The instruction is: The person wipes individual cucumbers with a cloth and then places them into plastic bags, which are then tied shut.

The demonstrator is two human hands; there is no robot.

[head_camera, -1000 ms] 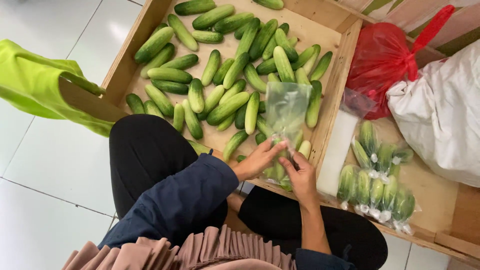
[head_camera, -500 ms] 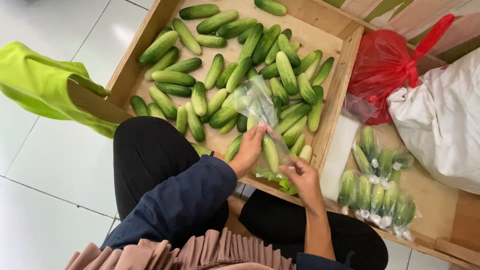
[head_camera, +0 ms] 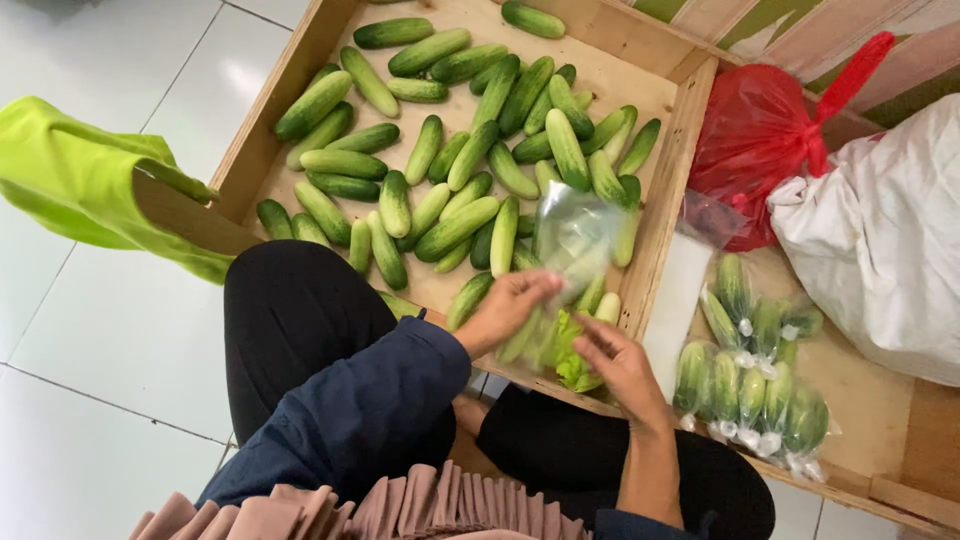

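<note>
While I sat over the wooden crate [head_camera: 668, 215], my left hand [head_camera: 508, 308] and right hand [head_camera: 618, 362] were both busy w/ a clear plastic bag [head_camera: 574, 240] at the crate's near right corner. My left hand's fingers were curled closed, pinching the bag's near edge, w/ a cucumber [head_camera: 521, 340] or two showing pale through the plastic below my knuckles. My right hand sat just beside it, fingers half bent and spread, touching the bag's lower end; I couldn't tell if it truly gripped the plastic or only steadied it. The bag stood up above my hands, its top loose and see-through, over the pile of loose cucumbers [head_camera: 455, 165] that filled most of the crate.

To the right, past the crate wall, lay a row of filled bags [head_camera: 752, 375], each w/ cucumbers inside, on a wooden shelf [head_camera: 880, 400]. Behind them sat a red plastic bag [head_camera: 760, 140], knotted, and a big white sack [head_camera: 880, 240]. A lime-green cloth [head_camera: 80, 175] hung off the crate's left corner.

By my read, the step was filling: bag in hand, partly loaded. The next move, I judged, called for keeping the mouth open w/ one hand while the other took a cucumber from the pile nearest.
</note>
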